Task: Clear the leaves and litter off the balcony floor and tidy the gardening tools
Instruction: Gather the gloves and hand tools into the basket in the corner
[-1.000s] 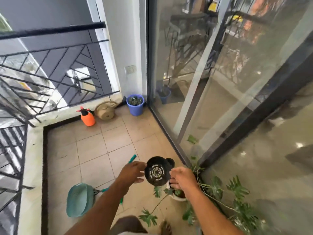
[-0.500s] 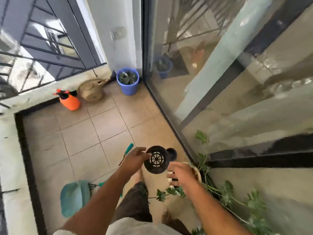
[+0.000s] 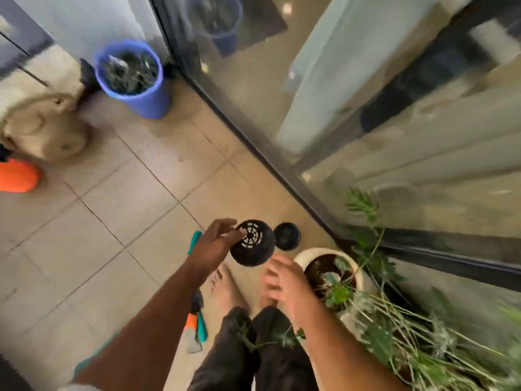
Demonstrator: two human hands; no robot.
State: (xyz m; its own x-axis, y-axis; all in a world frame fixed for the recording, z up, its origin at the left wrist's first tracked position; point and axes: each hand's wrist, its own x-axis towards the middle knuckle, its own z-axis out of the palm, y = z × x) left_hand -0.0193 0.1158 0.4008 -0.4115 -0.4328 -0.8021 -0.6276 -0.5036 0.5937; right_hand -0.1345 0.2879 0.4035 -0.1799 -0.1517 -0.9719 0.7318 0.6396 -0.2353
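Having released since the earlier frame: right hand, now hovering spread. Left hand gripping black pot above the floor. Remaining near floor centre: pruners, second black pot.

Right hand off the black pot, fingers spread, left hand now its only grip.

Tiled floor w/ blue bucket, sprayer
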